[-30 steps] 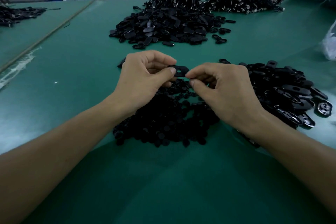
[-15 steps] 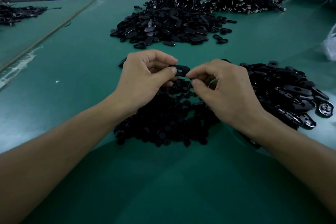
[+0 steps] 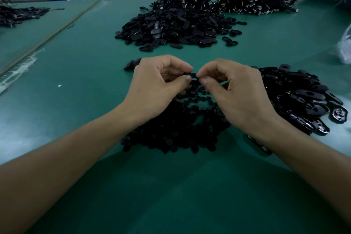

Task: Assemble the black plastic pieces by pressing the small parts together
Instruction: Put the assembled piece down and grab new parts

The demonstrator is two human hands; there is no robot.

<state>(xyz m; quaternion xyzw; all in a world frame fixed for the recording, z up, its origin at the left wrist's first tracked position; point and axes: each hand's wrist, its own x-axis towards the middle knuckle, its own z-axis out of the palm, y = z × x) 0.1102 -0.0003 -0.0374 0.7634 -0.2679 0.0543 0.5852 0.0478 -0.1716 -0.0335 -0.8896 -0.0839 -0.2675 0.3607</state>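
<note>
Mid press-fit: left hand [image 3: 157, 83] and right hand [image 3: 233, 89] both pinch one black piece [image 3: 191, 75] above the small-parts pile [image 3: 171, 131]. Small insert isn't visible. Next, I'd judge: firm thumb squeeze until seated.

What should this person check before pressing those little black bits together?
1. Grip of left hand on flat black plastic piece: ok, pinched.
2. Grip of right hand on the same piece: ok, pinched at its end.
3. Small part lined up in the piece: cannot tell, fingers hide it.
4. Supply in heap of small round black parts under the hands: ok.
5. Supply in heap of oval black pieces beside the right hand: ok.
</note>
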